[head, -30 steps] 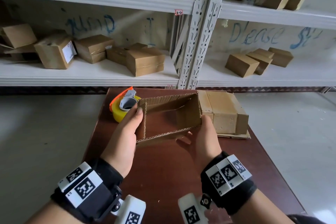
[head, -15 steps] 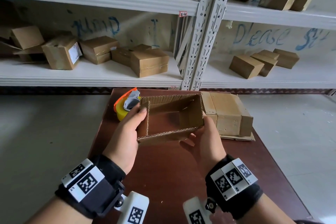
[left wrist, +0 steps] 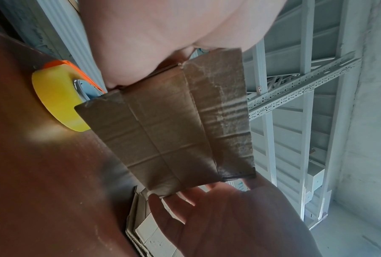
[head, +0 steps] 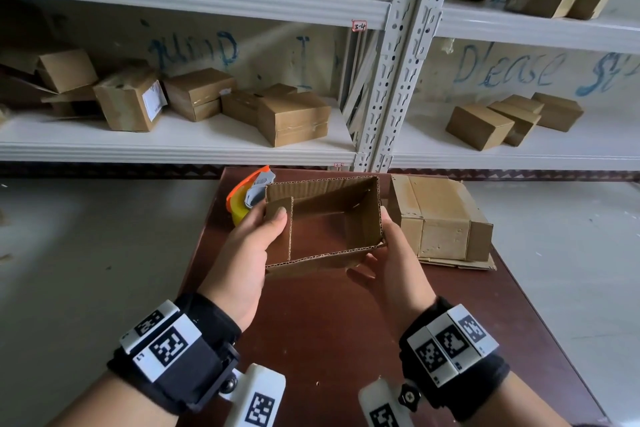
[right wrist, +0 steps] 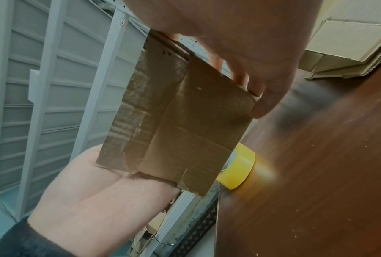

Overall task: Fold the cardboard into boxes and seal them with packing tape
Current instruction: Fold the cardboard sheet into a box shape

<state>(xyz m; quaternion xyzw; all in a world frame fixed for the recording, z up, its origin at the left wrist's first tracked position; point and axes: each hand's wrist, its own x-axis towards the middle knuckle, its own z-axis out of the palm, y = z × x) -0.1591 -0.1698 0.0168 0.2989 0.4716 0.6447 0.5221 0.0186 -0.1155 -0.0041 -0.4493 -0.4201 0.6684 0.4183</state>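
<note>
well, white metal shelving (head: 194, 146) fills the back w/ closed cardboard boxes (head: 294, 118) on it, graffiti wall behind. brown counter (head: 322, 322) below, grey floor either side. stack of flat cardboard (head: 440, 218) sits at counter's right-rear, just right of the open box (head: 329, 218). box is held up off the counter btwn both hands, open top up. left hand (head: 249, 253) grips its left end, thumb over the flap; right hand (head: 391, 260) grips the right end, fingers under. yellow tape dispenser (head: 247, 199) sits behind left hand, partly hidden.
</note>
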